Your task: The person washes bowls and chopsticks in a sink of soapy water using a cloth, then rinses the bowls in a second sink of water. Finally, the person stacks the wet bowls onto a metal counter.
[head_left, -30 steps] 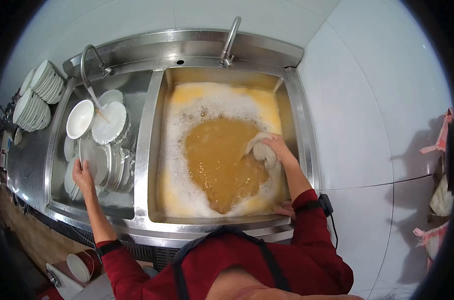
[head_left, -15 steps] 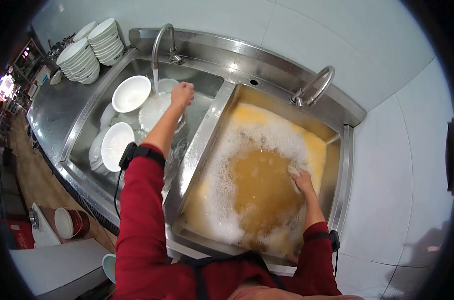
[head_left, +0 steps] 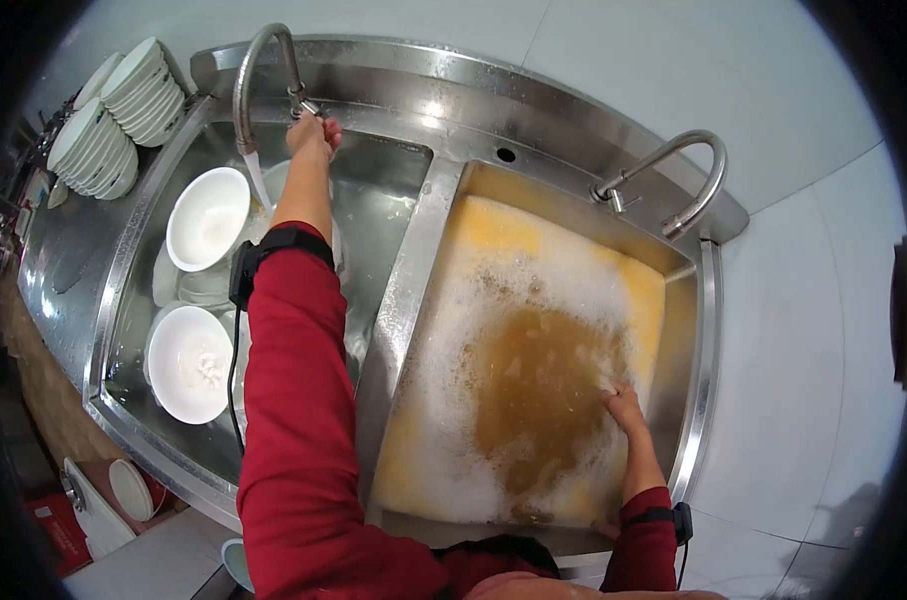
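At the left sink's tap, my left hand [head_left: 314, 133] has its fingers closed round the tap handle [head_left: 314, 108]. Water runs from the spout of the left faucet [head_left: 246, 120]. Two white bowls, one upper [head_left: 209, 220] and one lower [head_left: 189, 362], sit in that sink beside my left forearm; the lower one has foam in it. More dishes lie underwater, partly hidden by the arm. Over in the right sink, my right hand [head_left: 627, 407] is closed at the surface of brown, foamy water [head_left: 544, 380], with a whitish cloth [head_left: 607, 384] at its fingertips, blurred.
Stacks of white bowls [head_left: 99, 150] stand on the steel counter [head_left: 59, 260] at the left. A metal divider [head_left: 404, 300] separates the sinks. The right faucet [head_left: 704, 185] arches over the right sink's back corner. A bucket [head_left: 132, 488] is low at the left.
My left hand has moved from above the dishes back to the tap handle. My right hand stays in the foamy water, slightly lower in view. The camera view has shifted.
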Demonstrator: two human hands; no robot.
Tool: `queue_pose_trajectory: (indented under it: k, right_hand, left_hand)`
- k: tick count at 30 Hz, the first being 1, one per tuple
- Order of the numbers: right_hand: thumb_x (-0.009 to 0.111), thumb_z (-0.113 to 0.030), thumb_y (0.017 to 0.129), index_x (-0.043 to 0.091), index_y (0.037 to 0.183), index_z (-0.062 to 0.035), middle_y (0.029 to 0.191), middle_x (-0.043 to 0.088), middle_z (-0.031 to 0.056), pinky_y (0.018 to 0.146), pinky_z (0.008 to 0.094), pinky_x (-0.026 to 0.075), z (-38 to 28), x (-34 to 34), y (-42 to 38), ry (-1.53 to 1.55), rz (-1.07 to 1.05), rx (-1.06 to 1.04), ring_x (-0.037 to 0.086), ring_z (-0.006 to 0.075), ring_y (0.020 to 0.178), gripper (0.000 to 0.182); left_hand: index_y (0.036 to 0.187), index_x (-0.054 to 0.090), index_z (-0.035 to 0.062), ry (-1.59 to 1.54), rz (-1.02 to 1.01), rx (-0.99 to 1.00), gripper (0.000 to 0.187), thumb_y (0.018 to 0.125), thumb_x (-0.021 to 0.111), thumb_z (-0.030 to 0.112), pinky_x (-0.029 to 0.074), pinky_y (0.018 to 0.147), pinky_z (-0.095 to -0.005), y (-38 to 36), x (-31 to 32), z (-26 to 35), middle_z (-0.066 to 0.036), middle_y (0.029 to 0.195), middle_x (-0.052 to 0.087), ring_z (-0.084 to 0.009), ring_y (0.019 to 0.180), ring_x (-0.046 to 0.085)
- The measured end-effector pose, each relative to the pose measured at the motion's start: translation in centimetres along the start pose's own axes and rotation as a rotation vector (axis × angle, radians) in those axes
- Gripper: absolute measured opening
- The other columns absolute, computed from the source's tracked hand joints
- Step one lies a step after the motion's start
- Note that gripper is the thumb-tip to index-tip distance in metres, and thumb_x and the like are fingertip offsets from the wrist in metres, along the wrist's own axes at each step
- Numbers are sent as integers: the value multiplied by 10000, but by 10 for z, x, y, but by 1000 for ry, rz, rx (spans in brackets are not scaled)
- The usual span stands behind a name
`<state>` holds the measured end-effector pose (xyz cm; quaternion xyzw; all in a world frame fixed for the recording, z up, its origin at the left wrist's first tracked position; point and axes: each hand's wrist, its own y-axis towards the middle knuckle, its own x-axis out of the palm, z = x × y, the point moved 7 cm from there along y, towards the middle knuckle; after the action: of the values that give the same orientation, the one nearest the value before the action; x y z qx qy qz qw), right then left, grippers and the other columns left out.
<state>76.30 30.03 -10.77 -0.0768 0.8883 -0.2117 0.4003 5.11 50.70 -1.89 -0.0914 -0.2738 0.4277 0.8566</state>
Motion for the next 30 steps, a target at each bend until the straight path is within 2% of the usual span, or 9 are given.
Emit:
queue_pose_trajectory:
  k: [6,8,10,11,15,20,24,26,30]
  right_hand:
    - [560,-80,765,644,905,16,789,640,48,638,305,445,30,9,-3,-68,21,158,559,144,710,189]
    - [549,-66,762,641,879,18,757,632,49,609,317,440,39,13,-4,-24,46,188,549,149,681,172]
    - [529,-47,752,638,889,22,742,627,56,594,328,439,11,15,-17,134,55,21,535,157,654,187]
    - [529,-47,752,638,889,22,742,627,56,594,328,439,12,13,-17,133,65,27,535,157,654,187]
    - [529,-48,743,631,917,22,794,633,74,613,335,443,3,11,-23,21,64,77,553,176,696,214]
    - [568,-92,759,620,977,6,857,636,96,634,351,456,-4,9,-27,297,163,388,581,194,737,245]
    - [586,-118,808,596,1037,8,879,634,93,640,321,471,-47,-1,-18,674,198,183,585,173,739,261]
    - [606,-126,795,595,1075,36,954,635,120,747,322,459,-52,-16,-5,646,329,90,585,205,841,324]
    - [591,-135,793,623,991,12,868,646,116,694,321,469,-54,-40,41,485,619,-202,600,202,758,249]
  left_hand:
    - [739,502,13,-61,173,114,232,851,530,215,367,344,-276,5,-10,8,-107,588,579,-162,404,517]
    - [790,575,-24,6,197,129,249,841,534,217,446,434,-328,5,-10,14,-142,692,633,-219,533,608]
    - [900,644,-19,921,523,405,280,832,521,224,507,640,-371,-33,-9,59,-161,876,665,-271,782,658]
    - [980,666,40,1088,459,429,291,820,517,233,478,819,-379,-47,0,69,-148,1016,647,-288,985,614]
    - [962,676,70,1628,268,624,283,832,495,246,484,818,-414,-46,32,80,-146,1001,652,-303,980,616]
    - [1000,638,62,1553,145,642,313,849,481,286,469,831,-455,-49,19,51,-184,1054,623,-363,986,597]
    - [1014,612,90,1658,-137,632,305,850,495,319,454,824,-483,-79,10,12,-169,1024,623,-375,1000,573]
    - [1014,602,108,1704,-356,916,290,828,529,319,442,814,-487,-143,28,0,-131,1010,597,-353,1000,545]
    - [1044,569,126,1669,-689,1161,310,772,608,269,377,875,-521,-273,30,-36,-114,1147,487,-337,1171,390]
